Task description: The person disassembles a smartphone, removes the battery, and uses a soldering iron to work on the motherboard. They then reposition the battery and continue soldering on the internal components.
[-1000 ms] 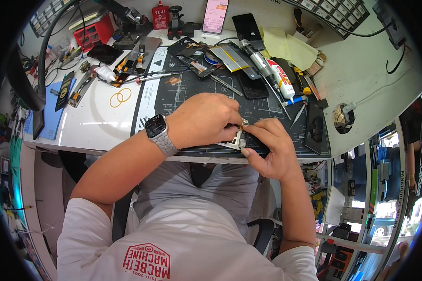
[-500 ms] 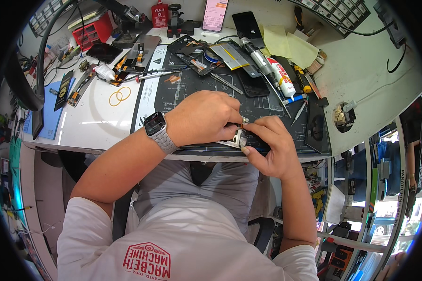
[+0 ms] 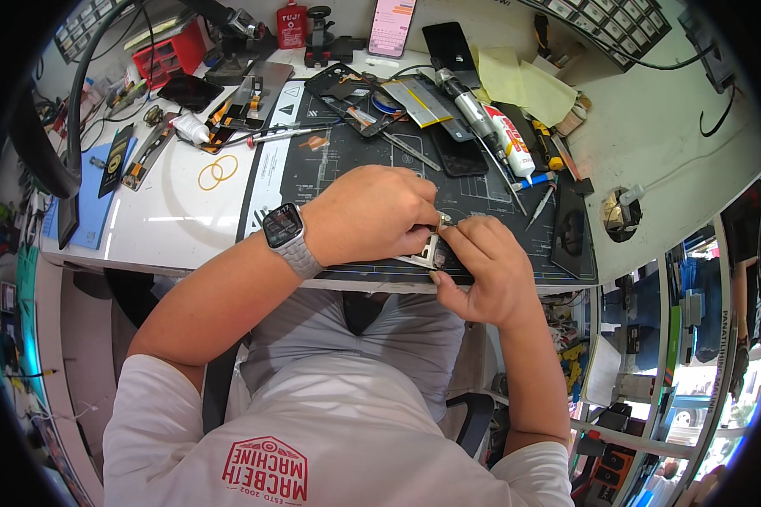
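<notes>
On the dark work mat (image 3: 313, 190), near the bench's front edge, lies a small silver phone frame (image 3: 430, 252), mostly covered by my hands. My left hand (image 3: 376, 209), wearing a metal-band watch (image 3: 282, 226), reaches over its far left part. Its fingers are curled together against the frame, and whatever they pinch is hidden. From the right, my right hand (image 3: 489, 262) grips the frame's edge, fingers on the far side and thumb at the near corner.
Beyond my hands lie a dark phone (image 3: 462, 155), an opened phone housing (image 3: 357, 114), a rotary tool (image 3: 465, 103), a white-and-red glue tube (image 3: 509, 139) and a screwdriver (image 3: 541, 204). Two rubber bands (image 3: 217, 173) lie left. A cable hole (image 3: 621, 215) opens at right.
My right thumb has shifted slightly left along the frame's near corner, and the right fingers have drawn a little closer together. The left hand stays almost in place.
</notes>
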`<state>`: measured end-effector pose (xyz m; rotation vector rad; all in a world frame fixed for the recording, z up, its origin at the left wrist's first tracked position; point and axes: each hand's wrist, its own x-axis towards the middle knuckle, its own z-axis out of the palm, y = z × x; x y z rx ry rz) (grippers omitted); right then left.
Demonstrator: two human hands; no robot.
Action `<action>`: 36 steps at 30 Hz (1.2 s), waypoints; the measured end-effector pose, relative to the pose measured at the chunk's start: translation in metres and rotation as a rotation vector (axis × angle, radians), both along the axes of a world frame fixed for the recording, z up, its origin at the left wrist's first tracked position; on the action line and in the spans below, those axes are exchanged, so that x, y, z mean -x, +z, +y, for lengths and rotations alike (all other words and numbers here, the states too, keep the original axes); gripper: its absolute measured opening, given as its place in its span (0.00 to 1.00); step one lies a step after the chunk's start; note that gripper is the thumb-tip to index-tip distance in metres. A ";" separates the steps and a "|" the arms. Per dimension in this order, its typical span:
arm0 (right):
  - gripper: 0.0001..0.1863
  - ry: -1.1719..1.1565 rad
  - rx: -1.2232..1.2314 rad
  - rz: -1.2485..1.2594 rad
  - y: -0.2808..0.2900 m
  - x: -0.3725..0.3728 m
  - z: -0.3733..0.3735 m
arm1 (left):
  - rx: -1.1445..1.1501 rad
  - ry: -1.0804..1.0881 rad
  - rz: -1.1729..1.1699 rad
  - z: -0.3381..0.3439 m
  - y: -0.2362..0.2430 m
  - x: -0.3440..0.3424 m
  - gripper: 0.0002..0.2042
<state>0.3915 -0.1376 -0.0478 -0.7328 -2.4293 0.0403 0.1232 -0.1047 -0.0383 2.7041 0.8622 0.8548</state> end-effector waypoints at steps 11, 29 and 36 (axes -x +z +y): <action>0.19 0.008 -0.005 -0.039 0.007 0.007 0.006 | 0.017 0.031 0.023 -0.003 0.000 -0.001 0.07; 0.29 0.038 0.135 0.025 0.003 -0.010 0.006 | 0.045 -0.145 0.081 -0.001 0.005 0.016 0.10; 0.28 0.055 0.184 0.048 0.005 -0.010 0.005 | -0.041 -0.247 0.146 0.010 0.011 0.014 0.12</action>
